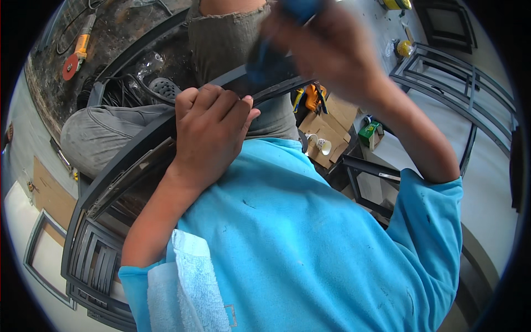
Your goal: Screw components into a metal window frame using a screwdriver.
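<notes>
A dark grey metal frame (124, 152) lies across my lap, its long bar running from lower left to upper right. My left hand (207, 124) is closed over this bar, fingers curled on the top edge. My right hand (332, 47), raised at upper right and smeared by motion, is closed round a blue and dark tool (303, 8). The tool's lower part is a blur by the bar, right of my left hand. Its exact kind does not show.
An angle grinder (83, 44) with a red disc lies far left. Orange-handled pliers (312, 98), cardboard (343, 116), a paper cup (324, 146) and a green box (369, 133) are right of my lap. More metal frames stand at right (470, 105) and lower left (94, 260).
</notes>
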A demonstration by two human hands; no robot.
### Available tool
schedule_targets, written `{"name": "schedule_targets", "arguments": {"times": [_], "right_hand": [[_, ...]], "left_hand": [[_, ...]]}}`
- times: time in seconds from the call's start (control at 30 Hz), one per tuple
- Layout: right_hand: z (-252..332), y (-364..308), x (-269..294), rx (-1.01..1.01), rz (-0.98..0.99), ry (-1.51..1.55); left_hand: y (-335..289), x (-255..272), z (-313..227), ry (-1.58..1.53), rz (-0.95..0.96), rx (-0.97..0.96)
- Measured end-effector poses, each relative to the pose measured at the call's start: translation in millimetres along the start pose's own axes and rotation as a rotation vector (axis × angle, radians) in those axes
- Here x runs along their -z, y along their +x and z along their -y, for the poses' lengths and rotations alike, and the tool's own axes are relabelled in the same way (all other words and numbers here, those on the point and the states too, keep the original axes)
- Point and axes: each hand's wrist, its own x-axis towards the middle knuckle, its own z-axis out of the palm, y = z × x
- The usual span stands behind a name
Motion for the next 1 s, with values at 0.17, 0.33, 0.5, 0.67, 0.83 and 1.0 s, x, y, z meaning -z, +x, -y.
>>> {"name": "schedule_targets", "arguments": {"times": [0.17, 0.33, 0.5, 0.67, 0.83, 1.0], "right_hand": [[19.2, 11.8, 19.8, -0.337, 0.385, -0.203], [14.5, 7.5, 22.5, -0.367, 0.321, 0.024], [14.3, 5.9, 8.4, -0.332, 0.168, 0.252], [18.2, -4.9, 9.6, -0.057, 0.32, -0.424], [0.9, -12.3, -7.7, -0.059, 0.133, -0.008], [23.3, 3.1, -1.6, -0.175, 0.044, 0.407]], "left_hand": [[13.3, 7.7, -2.1, 0.011, 0.043, 0.045], [15.8, 9.1, -5.4, 0.01, 0.069, 0.062], [12.6, 6.9, -10.0, 0.033, 0.05, 0.082], [2.4, 2.8, -4.7, -0.042, 0.021, 0.062], [0.1, 1.6, -5.3, -0.041, -0.02, 0.075], [7.5, 14.3, -7.6, 0.017, 0.097, 0.116]]}}
